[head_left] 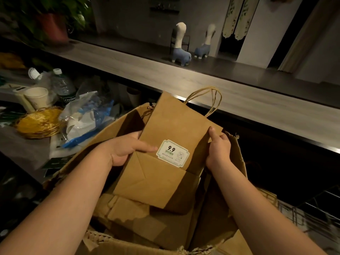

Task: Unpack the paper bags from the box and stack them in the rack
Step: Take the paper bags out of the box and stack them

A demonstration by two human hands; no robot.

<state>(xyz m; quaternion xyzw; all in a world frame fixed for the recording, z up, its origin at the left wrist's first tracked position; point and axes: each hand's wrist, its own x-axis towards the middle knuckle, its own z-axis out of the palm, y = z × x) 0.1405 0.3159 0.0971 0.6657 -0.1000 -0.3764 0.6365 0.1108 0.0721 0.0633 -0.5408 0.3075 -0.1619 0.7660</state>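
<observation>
Left to right we count: one gold wicker basket point(39, 122), one paper cup point(37, 97), two plastic water bottles point(63, 87), one heap of clear and blue plastic wrap point(86, 116), one open cardboard box point(114, 126), one flat paper bag point(171, 144) lifted in both hands, several more flattened bags point(132, 214) lying in the box (exact number not readable), two long-necked animal figurines point(181, 46) on the counter point(239, 96), one wire rack point(309, 212) at lower right. Our left hand point(127, 150) grips the bag's left edge, thumb lying across the front just beside the one white sticker point(172, 153), fingers hidden behind the paper. Our right hand point(219, 148) pinches the right edge, thumb on the front, fingers curled behind. The bag stands tilted over the box, its two twine handles point(207, 98) pointing toward the counter, folded bottom toward us.
</observation>
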